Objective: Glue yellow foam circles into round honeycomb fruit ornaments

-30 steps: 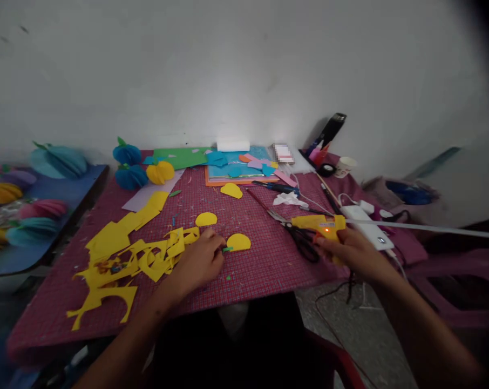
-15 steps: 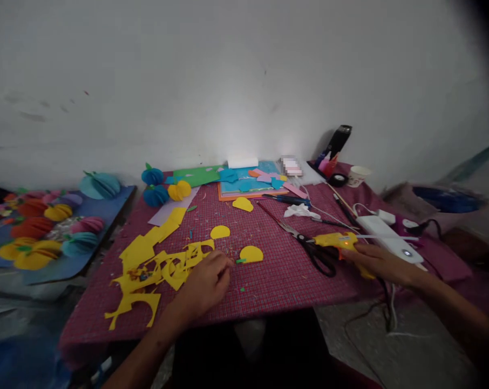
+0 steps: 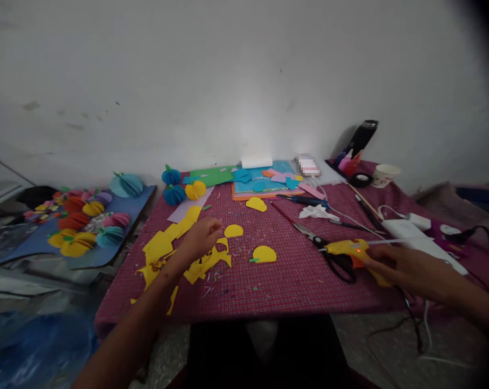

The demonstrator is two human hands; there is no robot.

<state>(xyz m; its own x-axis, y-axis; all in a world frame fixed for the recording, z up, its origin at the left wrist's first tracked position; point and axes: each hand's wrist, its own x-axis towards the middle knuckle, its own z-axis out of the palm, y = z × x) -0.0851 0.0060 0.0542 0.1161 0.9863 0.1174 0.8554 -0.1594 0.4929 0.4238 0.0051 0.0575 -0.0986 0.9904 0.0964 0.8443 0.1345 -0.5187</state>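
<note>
My left hand (image 3: 202, 237), its fingers curled, is over the left part of the table, beside yellow paper scraps (image 3: 206, 265) and a yellow half-round piece (image 3: 233, 231). Whether it holds anything is hidden. At the right, my right hand (image 3: 394, 265) is at the handle of a yellow glue gun (image 3: 345, 248) with a small orange light. The gun's tip points left, over the black-handled scissors (image 3: 339, 267). Another yellow half-round piece (image 3: 264, 254) lies mid-table with a green strip (image 3: 254, 260) at its lower left edge.
Blue paper balls (image 3: 174, 195) and a yellow one (image 3: 195, 190) stand back left. Colored sheets (image 3: 212, 176) lie along the wall. A paper cup (image 3: 385, 175), a black bottle (image 3: 362, 138) and a white power bank (image 3: 425, 243) are at the right. More paper pumpkins (image 3: 76, 244) fill a blue board.
My left hand has moved up and away from the table's front edge, across the scraps. My right hand stays at the glue gun. The whole view has shifted, so the table appears farther right.
</note>
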